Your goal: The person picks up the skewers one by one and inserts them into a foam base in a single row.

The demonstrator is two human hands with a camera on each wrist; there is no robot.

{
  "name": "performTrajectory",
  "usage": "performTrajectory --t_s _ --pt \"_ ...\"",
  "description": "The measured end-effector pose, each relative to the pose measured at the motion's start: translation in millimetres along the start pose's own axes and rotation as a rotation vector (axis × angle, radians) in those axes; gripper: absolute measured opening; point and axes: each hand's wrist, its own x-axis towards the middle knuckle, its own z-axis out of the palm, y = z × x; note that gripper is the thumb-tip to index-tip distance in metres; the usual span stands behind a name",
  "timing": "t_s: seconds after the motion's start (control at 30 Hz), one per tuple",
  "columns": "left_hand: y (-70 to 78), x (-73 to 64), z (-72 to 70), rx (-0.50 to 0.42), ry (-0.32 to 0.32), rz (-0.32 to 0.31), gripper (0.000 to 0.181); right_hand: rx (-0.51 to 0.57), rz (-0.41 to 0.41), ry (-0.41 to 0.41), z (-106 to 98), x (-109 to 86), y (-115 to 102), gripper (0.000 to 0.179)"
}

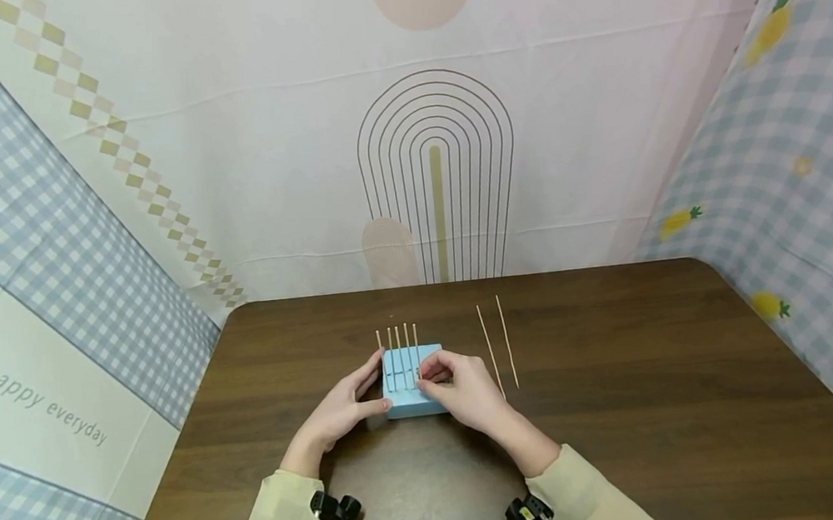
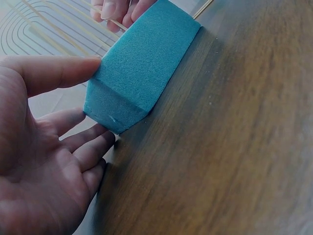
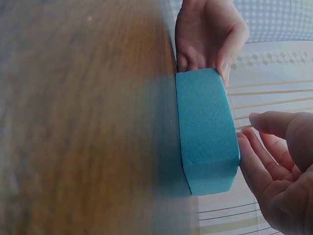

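A light-blue foam block [image 1: 417, 407] lies on the table with several thin wooden sticks [image 1: 398, 350] standing upright in its top. At the block's left end, my left hand [image 1: 340, 410] holds it between the thumb, at the near corner, and the fingers along the far side. My right hand [image 1: 468, 385] pinches the rightmost stick [image 1: 416, 345] low down, close over the block's top, between thumb and fingertips. In the right wrist view the thumb [image 3: 274, 122] lies against that stick, while other fingers rest by the block's edge [image 3: 234, 164].
Two loose sticks [image 1: 507, 339] lie side by side on the brown wooden table [image 1: 622, 357], right of the block. Beyond the far table edge hangs a white patterned cloth [image 1: 288, 180]. Checked cloths [image 1: 770, 176] flank both sides.
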Motion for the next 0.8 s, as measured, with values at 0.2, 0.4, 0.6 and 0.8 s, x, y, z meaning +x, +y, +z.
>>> performTrajectory --t_s 0.2,0.4,0.6,0.8 --pt "-0.1 -0.7 -0.1 -0.014 -0.005 0.010 0.090 0.000 0.004 -0.005 -0.9 -0.4 -0.9 0.009" --pt "0.2 -1.8 0.0 -0.023 -0.005 0.007 0.090 0.020 0.006 -0.024 -2.1 0.0 -0.1 0.009" --pt "-1.1 -0.9 0.7 -0.032 0.000 0.004 0.092 0.073 0.045 -0.068 -8.2 2.0 2.4 0.016" --pt "-1.1 0.5 0.1 -0.032 0.005 -0.004 0.092 0.139 0.076 -0.144 -19.7 5.3 4.2 0.025"
